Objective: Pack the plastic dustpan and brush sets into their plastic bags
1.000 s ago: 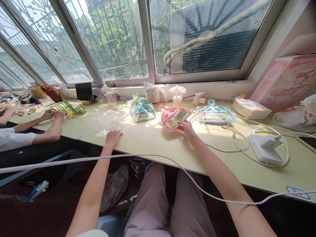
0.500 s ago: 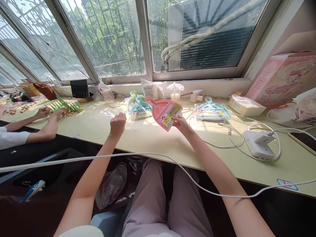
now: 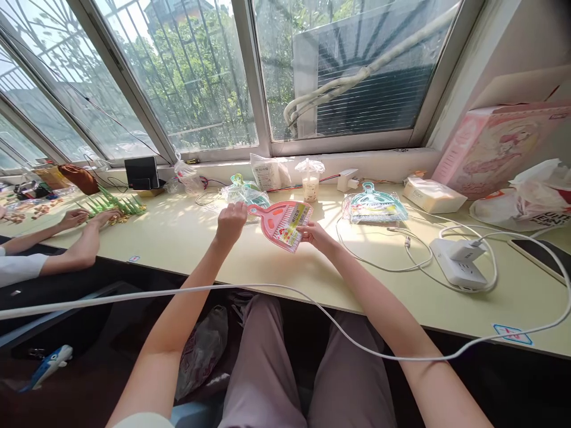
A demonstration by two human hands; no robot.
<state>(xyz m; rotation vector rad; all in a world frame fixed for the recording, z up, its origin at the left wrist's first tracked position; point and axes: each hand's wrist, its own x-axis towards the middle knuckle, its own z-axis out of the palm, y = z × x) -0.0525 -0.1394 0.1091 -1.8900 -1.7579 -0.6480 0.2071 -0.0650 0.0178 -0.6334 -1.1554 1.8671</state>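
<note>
A pink mini dustpan with a small brush and a yellow printed label is raised above the table. My right hand is closed on its wide lower right edge. The dustpan's handle points left, its tip beside my left hand. My left hand is closed in a pinch at what looks like a clear plastic bag, which spreads behind the fingers; whether it touches the handle I cannot tell. Behind the bag, green and teal dustpans are partly hidden. A wrapped teal dustpan set lies to the right.
A drink cup and a white packet stand by the window. To the right are a power strip with looping cables, a tissue box and a phone. A white cable crosses before me. A co-worker's hands work at far left.
My left hand has moved right, to the dustpan's handle, with clear plastic now over the green and teal dustpans. The pink dustpan has come slightly lower and turned more level.
</note>
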